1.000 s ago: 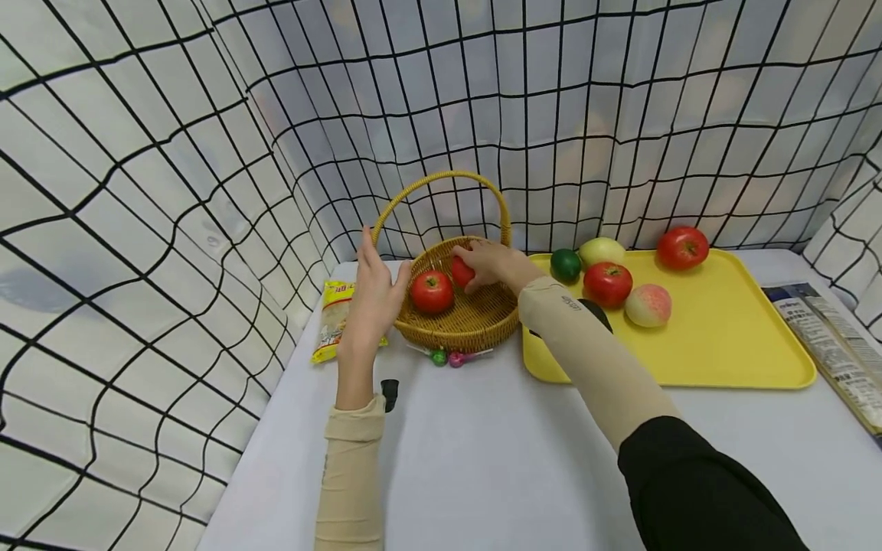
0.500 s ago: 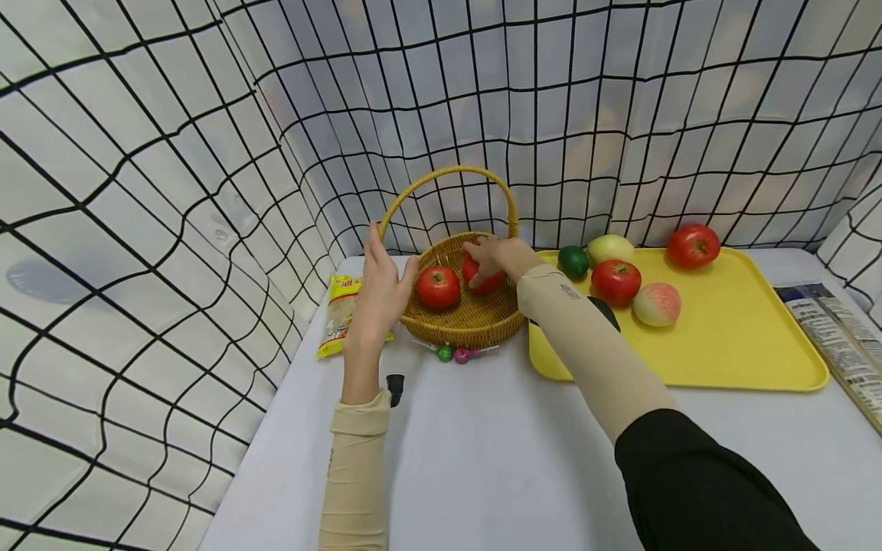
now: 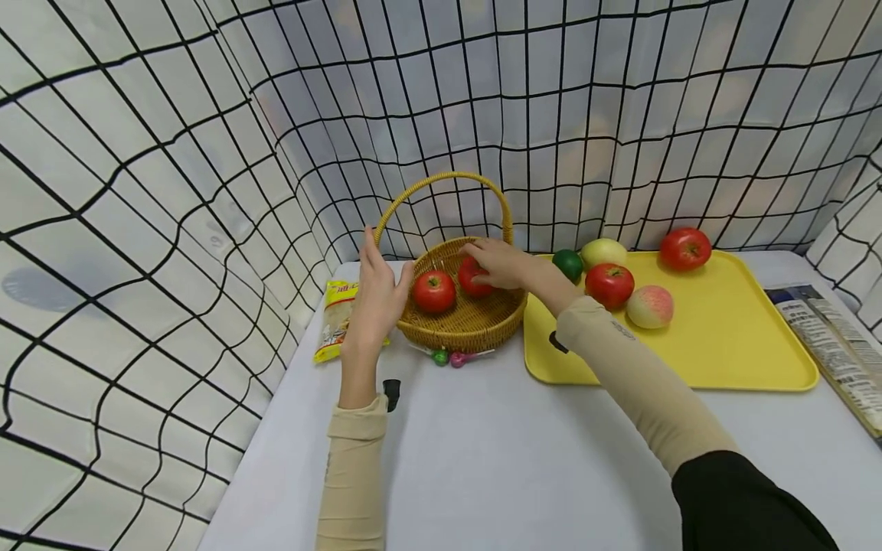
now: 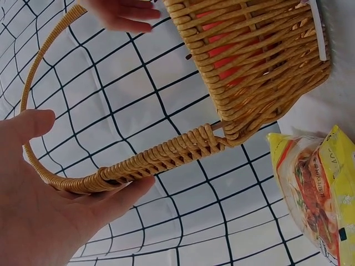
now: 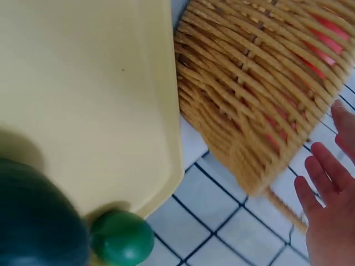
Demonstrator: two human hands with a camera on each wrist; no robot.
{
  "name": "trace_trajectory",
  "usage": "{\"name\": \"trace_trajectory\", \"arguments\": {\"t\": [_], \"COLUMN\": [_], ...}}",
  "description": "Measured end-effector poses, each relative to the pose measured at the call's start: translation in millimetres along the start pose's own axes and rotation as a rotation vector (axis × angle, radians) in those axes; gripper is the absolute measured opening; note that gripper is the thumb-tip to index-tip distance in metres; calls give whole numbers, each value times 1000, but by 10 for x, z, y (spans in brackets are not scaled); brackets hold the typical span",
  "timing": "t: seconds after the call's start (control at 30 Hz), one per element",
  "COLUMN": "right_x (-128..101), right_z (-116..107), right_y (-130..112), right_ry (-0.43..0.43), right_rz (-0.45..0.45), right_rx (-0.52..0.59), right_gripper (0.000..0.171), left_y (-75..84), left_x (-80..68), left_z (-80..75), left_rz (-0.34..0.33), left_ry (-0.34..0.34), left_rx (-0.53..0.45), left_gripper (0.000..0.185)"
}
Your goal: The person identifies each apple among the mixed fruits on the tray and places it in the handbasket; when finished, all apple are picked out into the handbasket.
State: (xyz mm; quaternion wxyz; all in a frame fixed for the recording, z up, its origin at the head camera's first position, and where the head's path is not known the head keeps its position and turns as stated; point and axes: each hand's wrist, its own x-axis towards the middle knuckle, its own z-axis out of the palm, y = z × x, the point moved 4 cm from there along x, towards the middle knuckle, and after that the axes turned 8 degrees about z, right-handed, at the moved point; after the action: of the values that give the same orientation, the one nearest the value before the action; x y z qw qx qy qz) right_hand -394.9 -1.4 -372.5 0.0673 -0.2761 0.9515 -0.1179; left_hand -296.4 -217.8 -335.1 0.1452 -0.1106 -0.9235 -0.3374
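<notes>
A round wicker basket (image 3: pixel 463 327) with a tall arched handle holds two tomatoes, the left tomato (image 3: pixel 435 291) and the right tomato (image 3: pixel 472 277). My left hand (image 3: pixel 375 302) rests against the handle's left side, fingers straight behind it and thumb apart, as the left wrist view (image 4: pixel 44 205) shows. Over the right tomato lies my right hand (image 3: pixel 501 264), its fingertips beside or on the fruit. In the right wrist view that hand (image 5: pixel 333 216) has its fingers extended and loose, and red shows through the basket's weave. Contact with the tomato cannot be made out clearly.
The yellow tray (image 3: pixel 723 344) at right carries a green fruit (image 3: pixel 568 265), a pale yellow-green fruit (image 3: pixel 603 252), a peach (image 3: pixel 650 307) and tomatoes (image 3: pixel 609 285). Two lollipops (image 3: pixel 457 359) lie before the basket, a yellow food packet (image 3: pixel 335 321) left. Black netting (image 3: pixel 551 115) surrounds the table.
The right tomato has come to rest on the basket's right side beside the other. My right hand's fingers have loosened and its forearm has shifted right. My left hand stays at the handle.
</notes>
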Motion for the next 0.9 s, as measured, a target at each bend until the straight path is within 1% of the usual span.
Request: {"name": "trace_trajectory", "arguments": {"t": [0.07, 0.2, 0.3, 0.37, 0.43, 0.57, 0.7, 0.8, 0.9], "right_x": [-142, -495, -778, -958, -1133, -1440, -1714, -1912, -2071], "right_z": [-21, -70, -86, -94, -111, -182, -327, -457, -567], "right_y": [27, 131, 244, 323, 394, 507, 620, 688, 724], "right_ry": [61, 175, 284, 360, 413, 467, 516, 548, 573], "right_rz": [-8, 18, 35, 40, 56, 85, 126, 167, 190], "right_rx": [29, 84, 123, 152, 189, 312, 426, 456, 440], "right_gripper": [59, 71, 78, 79, 78, 78, 80, 80, 78], "left_y": [-4, -16, -29, -37, -41, -37, -10, -4, -10], "left_x": [0, 5, 4, 6, 4, 3, 20, 20, -2], "left_z": [4, 7, 9, 15, 17, 18, 10, 6, 0], "left_rz": [10, 24, 17, 10, 3, 5, 26, 21, 8], "left_ry": [7, 17, 14, 8, 4, 5, 10, 6, 1], "left_rx": [0, 2, 3, 0, -6, -5, 4, 1, -5], "left_gripper": [91, 91, 91, 92, 92, 91, 90, 90, 90]}}
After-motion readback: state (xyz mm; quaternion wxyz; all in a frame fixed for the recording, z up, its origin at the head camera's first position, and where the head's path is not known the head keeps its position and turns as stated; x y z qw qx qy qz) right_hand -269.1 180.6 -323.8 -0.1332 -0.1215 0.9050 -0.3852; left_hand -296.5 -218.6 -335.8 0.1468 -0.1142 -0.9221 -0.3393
